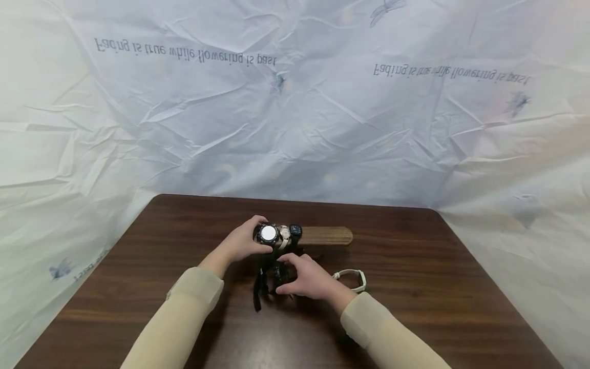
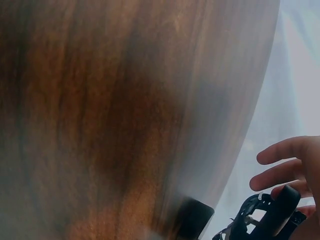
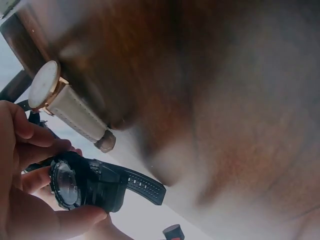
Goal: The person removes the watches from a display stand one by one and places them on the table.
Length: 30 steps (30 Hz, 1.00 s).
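**Head view: two hands at a wooden watch bar**

The head view shows a dark brown surface [image 1: 415, 307] hemmed in by crinkled white sheeting [image 1: 295, 128] printed with upside-down lettering. Near the far middle of the surface stands a wooden bar [image 1: 324, 236] with three watches around its left end: a black watch with a bright round face [image 1: 268, 233] at the tip, a white-strapped watch [image 1: 285, 236] just beside it, and a small dark watch [image 1: 295, 231] next along.

The left hand [image 1: 241, 243] is at the bar's left end, its fingers curled around the bright-faced watch, thumb below the case. In the left wrist view that hand's fingers [image 2: 280, 152] appear at the right edge, slightly apart, with a black strap and buckle below them; the rest there is blurred wood.

The right hand [image 1: 311, 282] lies low in front of the bar, over a black sports watch [image 1: 276, 274] whose strap trails down towards the near edge. The right wrist view is clearer: thumb and fingers [image 3: 30, 145] pinch the black sports watch [image 3: 82, 182] by its round case, and the ribbed strap sticks out free to the right. Above it the white-strapped watch [image 3: 60, 102] sits around the bar.

A white band [image 1: 354, 279] lies on the surface just right of the right hand, apart from the bar. Both forearms wear beige sleeves [image 1: 184, 318].
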{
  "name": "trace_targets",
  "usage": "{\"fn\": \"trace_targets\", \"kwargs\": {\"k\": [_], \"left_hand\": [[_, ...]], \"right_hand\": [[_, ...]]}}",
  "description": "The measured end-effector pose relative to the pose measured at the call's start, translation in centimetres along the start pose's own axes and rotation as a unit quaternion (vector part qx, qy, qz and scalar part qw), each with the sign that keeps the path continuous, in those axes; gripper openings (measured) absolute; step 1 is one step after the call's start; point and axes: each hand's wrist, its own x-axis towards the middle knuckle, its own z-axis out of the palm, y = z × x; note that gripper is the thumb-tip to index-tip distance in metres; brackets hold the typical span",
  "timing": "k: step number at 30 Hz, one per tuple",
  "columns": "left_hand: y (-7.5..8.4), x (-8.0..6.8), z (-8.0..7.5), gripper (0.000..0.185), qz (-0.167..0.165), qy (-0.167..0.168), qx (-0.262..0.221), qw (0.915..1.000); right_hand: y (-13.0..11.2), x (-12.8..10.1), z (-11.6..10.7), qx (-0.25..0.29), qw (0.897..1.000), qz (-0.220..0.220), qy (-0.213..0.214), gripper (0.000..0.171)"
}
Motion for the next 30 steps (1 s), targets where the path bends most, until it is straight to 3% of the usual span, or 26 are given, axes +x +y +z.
{"fn": "trace_targets", "kwargs": {"k": [24, 30], "left_hand": [[0.2, -0.3, -0.2, 0.069, -0.014, -0.011, -0.001, 0.9998], [0.3, -0.3, -0.2, 0.070, -0.018, -0.010, -0.006, 0.9998]], "right_hand": [[-0.2, 0.8, 1.3, -0.055, 0.997, -0.049, 0.004, 0.062], [-0.3, 0.9, 1.5, -0.107, 0.992, -0.065, -0.006, 0.059]]}}
